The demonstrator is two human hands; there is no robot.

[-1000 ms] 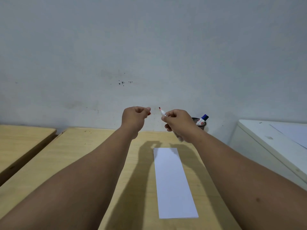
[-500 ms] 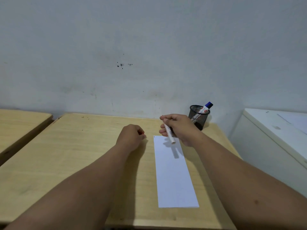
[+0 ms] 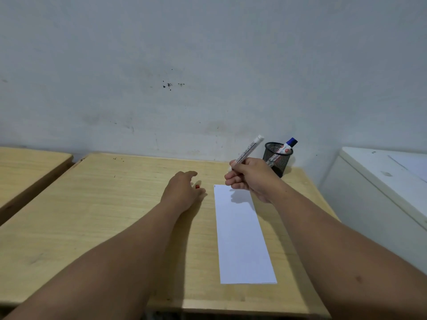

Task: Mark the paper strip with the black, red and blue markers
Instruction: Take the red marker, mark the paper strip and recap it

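Head view: the right hand is clamped round a white marker, whose long axis tilts up and away to the right, its rear end high near the mesh pen cup; its tip is hidden in the fingers, above the far end of the paper strip; the strip lies flat on the wooden table, long axis running away from the person; the left hand rests loosely curled beside a small red cap, gripping nothing; a blue-capped marker stands in the cup.
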